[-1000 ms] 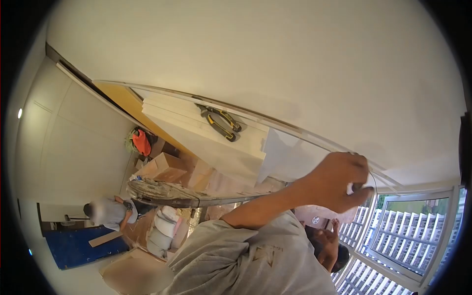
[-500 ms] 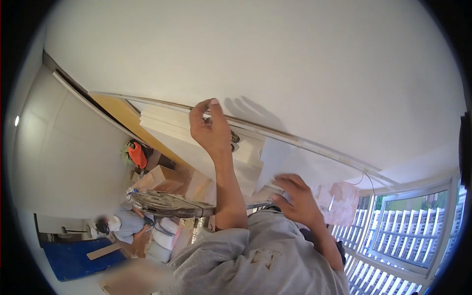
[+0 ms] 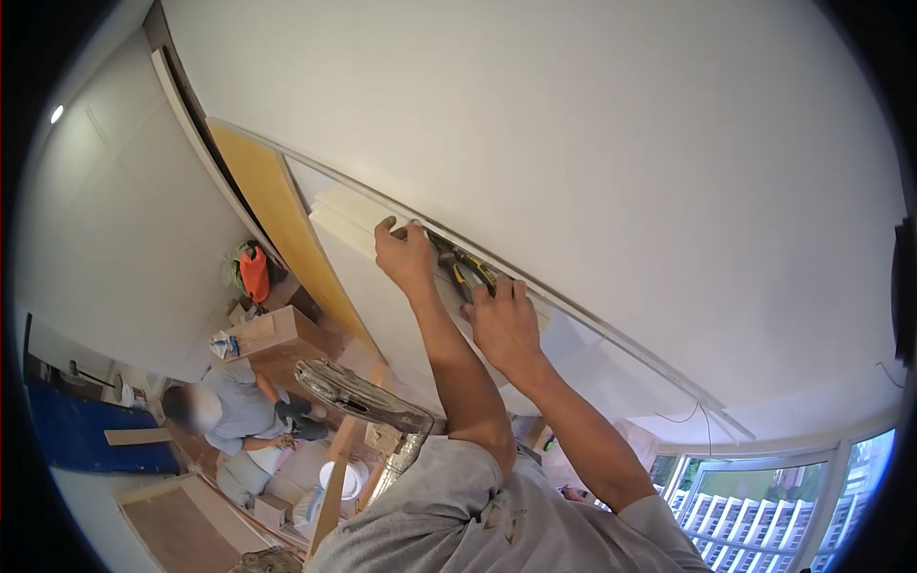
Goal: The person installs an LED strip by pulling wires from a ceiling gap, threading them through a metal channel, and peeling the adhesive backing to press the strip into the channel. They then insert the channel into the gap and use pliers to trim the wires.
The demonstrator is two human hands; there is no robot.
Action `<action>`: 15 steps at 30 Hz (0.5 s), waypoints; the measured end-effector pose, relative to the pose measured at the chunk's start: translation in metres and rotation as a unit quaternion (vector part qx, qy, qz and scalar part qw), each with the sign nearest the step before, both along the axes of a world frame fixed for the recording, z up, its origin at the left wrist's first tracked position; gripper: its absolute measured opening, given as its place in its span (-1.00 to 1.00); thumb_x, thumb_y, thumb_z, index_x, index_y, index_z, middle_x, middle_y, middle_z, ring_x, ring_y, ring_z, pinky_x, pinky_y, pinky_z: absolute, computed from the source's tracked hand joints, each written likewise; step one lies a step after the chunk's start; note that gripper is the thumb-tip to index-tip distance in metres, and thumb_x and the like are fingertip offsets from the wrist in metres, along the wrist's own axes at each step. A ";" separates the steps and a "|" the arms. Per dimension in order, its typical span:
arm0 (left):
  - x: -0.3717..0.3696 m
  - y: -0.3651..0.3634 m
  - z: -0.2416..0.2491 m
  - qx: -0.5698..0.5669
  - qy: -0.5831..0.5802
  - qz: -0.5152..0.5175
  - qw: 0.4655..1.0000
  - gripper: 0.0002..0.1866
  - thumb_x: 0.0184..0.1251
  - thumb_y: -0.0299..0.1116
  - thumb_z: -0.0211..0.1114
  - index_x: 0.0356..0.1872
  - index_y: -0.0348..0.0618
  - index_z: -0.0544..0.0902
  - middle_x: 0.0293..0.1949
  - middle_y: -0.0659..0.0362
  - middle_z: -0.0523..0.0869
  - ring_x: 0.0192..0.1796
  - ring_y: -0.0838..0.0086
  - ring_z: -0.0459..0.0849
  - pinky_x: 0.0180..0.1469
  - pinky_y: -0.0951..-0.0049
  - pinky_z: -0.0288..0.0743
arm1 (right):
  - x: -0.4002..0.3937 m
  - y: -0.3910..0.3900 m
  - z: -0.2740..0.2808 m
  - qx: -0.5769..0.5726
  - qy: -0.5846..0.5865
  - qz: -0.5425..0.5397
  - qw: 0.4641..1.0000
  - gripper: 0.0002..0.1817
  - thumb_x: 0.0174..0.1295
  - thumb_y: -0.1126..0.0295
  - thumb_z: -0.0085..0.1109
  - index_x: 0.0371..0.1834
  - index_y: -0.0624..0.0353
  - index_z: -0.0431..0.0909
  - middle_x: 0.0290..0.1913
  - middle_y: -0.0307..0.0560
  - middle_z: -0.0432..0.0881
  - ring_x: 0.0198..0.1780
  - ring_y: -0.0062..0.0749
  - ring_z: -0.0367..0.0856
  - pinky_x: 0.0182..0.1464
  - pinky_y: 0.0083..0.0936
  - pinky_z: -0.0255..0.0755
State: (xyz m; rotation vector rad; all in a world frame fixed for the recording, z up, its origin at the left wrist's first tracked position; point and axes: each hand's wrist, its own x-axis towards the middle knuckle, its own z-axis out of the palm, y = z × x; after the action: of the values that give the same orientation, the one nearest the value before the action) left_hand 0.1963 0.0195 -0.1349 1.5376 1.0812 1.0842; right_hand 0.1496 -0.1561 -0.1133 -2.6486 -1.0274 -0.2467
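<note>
Pliers with black and yellow handles [image 3: 470, 271] show between my two hands, just below a long narrow strip [image 3: 573, 315] along the white surface. My right hand [image 3: 506, 329] is at the handle ends, its fingers bent round them. To the left, my left hand [image 3: 406, 256] is raised beside the strip, near the pliers' head. Its fingers are curled in a pinch, and whatever lies between the fingertips is too small to make out. Behind the hands are stacked white boards [image 3: 349, 220].
A co-worker [image 3: 234, 406] in grey crouches at lower left, near a wooden box [image 3: 277, 334] and a white bucket [image 3: 344, 477]. A worn, stained plank [image 3: 363, 396] juts out beside my left arm. A yellow panel [image 3: 277, 215] stands at left, a window [image 3: 755, 506] at lower right.
My right hand has risen from near my chest to the pliers' handles. My left hand stays by the strip. The view has shifted, and more of the pliers and the co-worker shows.
</note>
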 end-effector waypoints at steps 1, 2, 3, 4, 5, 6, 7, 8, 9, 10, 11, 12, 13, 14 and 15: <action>0.004 0.002 0.000 0.000 -0.004 -0.026 1.000 -0.55 0.17 -0.35 0.48 0.06 -0.35 0.66 -0.26 -0.11 0.84 -0.18 0.12 0.83 0.00 0.18 0.65 | 0.000 0.000 0.001 -0.003 0.000 0.000 1.000 -0.63 0.32 0.19 0.32 -0.05 0.32 0.62 0.00 0.25 0.55 0.08 0.10 0.54 0.03 -0.03 0.58; 0.006 0.003 -0.002 0.001 -0.007 -0.053 0.999 -0.54 0.15 -0.36 0.50 0.08 -0.33 0.66 -0.24 -0.11 0.84 -0.16 0.13 0.83 0.01 0.19 0.64 | -0.001 -0.001 0.002 -0.007 -0.004 0.001 1.000 -0.62 0.34 0.18 0.30 -0.06 0.32 0.63 0.00 0.26 0.56 0.10 0.12 0.54 0.04 -0.03 0.57; 0.006 0.002 0.002 -0.001 -0.008 -0.056 0.998 -0.54 0.15 -0.36 0.50 0.08 -0.33 0.66 -0.24 -0.11 0.84 -0.16 0.13 0.83 0.01 0.19 0.64 | -0.001 -0.003 0.006 -0.010 -0.009 0.001 1.000 -0.61 0.35 0.16 0.28 -0.07 0.33 0.63 0.00 0.27 0.57 0.12 0.14 0.54 0.05 -0.04 0.56; 0.007 0.003 0.006 -0.017 0.011 -0.052 0.998 -0.52 0.13 -0.37 0.50 0.09 -0.30 0.65 -0.23 -0.10 0.85 -0.15 0.11 0.83 0.02 0.18 0.64 | 0.000 -0.004 0.011 -0.010 -0.011 -0.002 1.000 -0.61 0.35 0.16 0.28 -0.07 0.33 0.63 0.00 0.27 0.57 0.12 0.14 0.54 0.05 -0.04 0.56; 0.008 0.003 0.010 -0.033 0.033 -0.049 0.998 -0.50 0.10 -0.38 0.51 0.11 -0.28 0.65 -0.22 -0.09 0.85 -0.14 0.09 0.83 0.04 0.17 0.64 | -0.001 -0.006 0.017 -0.006 0.007 -0.010 1.000 -0.62 0.36 0.15 0.27 -0.08 0.32 0.65 -0.02 0.26 0.61 0.10 0.12 0.58 0.04 -0.05 0.56; 0.008 0.003 0.014 -0.033 0.034 -0.052 0.998 -0.50 0.10 -0.38 0.51 0.11 -0.28 0.65 -0.22 -0.09 0.85 -0.14 0.09 0.83 0.04 0.17 0.64 | -0.001 -0.008 0.024 -0.002 0.025 -0.017 1.000 -0.62 0.38 0.14 0.26 -0.10 0.30 0.66 -0.05 0.24 0.65 0.09 0.10 0.61 0.03 -0.06 0.56; 0.010 0.003 0.016 -0.032 0.057 -0.036 0.997 -0.49 0.08 -0.38 0.50 0.12 -0.24 0.64 -0.21 -0.08 0.85 -0.12 0.07 0.83 0.06 0.15 0.63 | 0.000 -0.013 0.034 -0.002 0.026 -0.021 0.999 -0.62 0.38 0.14 0.26 -0.10 0.30 0.66 -0.05 0.24 0.65 0.09 0.10 0.61 0.03 -0.06 0.56; 0.012 0.002 0.018 -0.030 0.079 -0.021 0.996 -0.47 0.06 -0.39 0.50 0.14 -0.21 0.64 -0.20 -0.07 0.85 -0.10 0.05 0.82 0.09 0.13 0.62 | 0.004 -0.021 0.045 0.007 0.111 -0.020 0.994 -0.62 0.39 0.11 0.25 -0.10 0.28 0.66 -0.12 0.18 0.67 0.02 0.00 0.65 0.02 -0.11 0.56; 0.013 0.002 0.017 -0.029 0.081 -0.026 0.996 -0.47 0.06 -0.39 0.50 0.14 -0.21 0.64 -0.20 -0.07 0.85 -0.10 0.05 0.82 0.09 0.13 0.62 | 0.007 -0.033 0.054 0.017 0.195 -0.019 0.980 -0.61 0.41 0.08 0.24 -0.11 0.27 0.66 -0.18 0.13 0.69 -0.05 -0.10 0.68 0.00 -0.16 0.57; 0.015 0.003 0.016 -0.031 0.099 -0.026 0.994 -0.46 0.07 -0.40 0.47 0.16 -0.19 0.62 -0.19 -0.05 0.85 -0.07 0.03 0.81 0.10 0.10 0.62 | 0.010 -0.049 0.060 0.018 0.195 -0.024 0.980 -0.61 0.41 0.08 0.24 -0.11 0.27 0.66 -0.18 0.13 0.69 -0.05 -0.10 0.68 0.00 -0.16 0.57; 0.017 0.005 0.015 -0.032 0.116 -0.028 0.992 -0.45 0.08 -0.41 0.43 0.18 -0.18 0.60 -0.17 -0.03 0.85 -0.03 0.02 0.80 0.10 0.08 0.61 | 0.012 -0.069 0.065 0.074 0.335 -0.043 0.938 -0.61 0.42 0.08 0.25 -0.13 0.27 0.66 -0.23 0.02 0.71 -0.14 -0.27 0.69 -0.07 -0.30 0.58; 0.017 0.006 0.012 -0.006 0.121 -0.023 0.992 -0.45 0.07 -0.40 0.43 0.18 -0.18 0.60 -0.17 -0.04 0.85 -0.03 0.01 0.80 0.11 0.08 0.61 | 0.011 -0.089 0.067 0.132 0.464 -0.065 0.874 -0.62 0.43 0.08 0.25 -0.16 0.27 0.65 -0.28 -0.08 0.74 -0.24 -0.44 0.69 -0.15 -0.43 0.59; 0.016 0.008 0.008 0.020 0.121 -0.024 0.992 -0.45 0.07 -0.40 0.42 0.18 -0.19 0.60 -0.17 -0.05 0.85 -0.03 0.00 0.80 0.11 0.08 0.61 | 0.005 -0.113 0.057 0.210 0.505 -0.027 0.837 -0.63 0.44 0.11 0.25 -0.14 0.28 0.66 -0.30 -0.15 0.70 -0.26 -0.52 0.63 -0.16 -0.47 0.54; 0.021 0.018 -0.019 0.057 0.083 -0.033 0.994 -0.48 0.09 -0.38 0.42 0.15 -0.23 0.61 -0.16 -0.08 0.84 -0.06 -0.02 0.80 0.11 0.08 0.61 | -0.009 -0.140 0.043 0.291 0.531 0.004 0.796 -0.64 0.45 0.13 0.25 -0.13 0.29 0.67 -0.32 -0.23 0.66 -0.28 -0.60 0.56 -0.16 -0.51 0.49; 0.026 0.027 -0.038 0.111 0.061 -0.032 0.991 -0.54 0.16 -0.36 0.42 0.10 -0.29 0.62 -0.20 -0.11 0.83 -0.11 0.01 0.80 0.05 0.10 0.64 | -0.024 -0.163 0.041 0.345 0.546 0.022 0.763 -0.65 0.44 0.17 0.26 -0.08 0.31 0.68 -0.31 -0.26 0.68 -0.27 -0.64 0.56 -0.18 -0.54 0.48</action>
State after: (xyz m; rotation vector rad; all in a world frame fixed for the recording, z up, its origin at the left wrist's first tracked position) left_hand 0.2222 0.0462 -0.1727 1.8228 1.0111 1.1077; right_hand 0.1253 -0.3192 -0.0720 -1.5855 -0.4233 0.7271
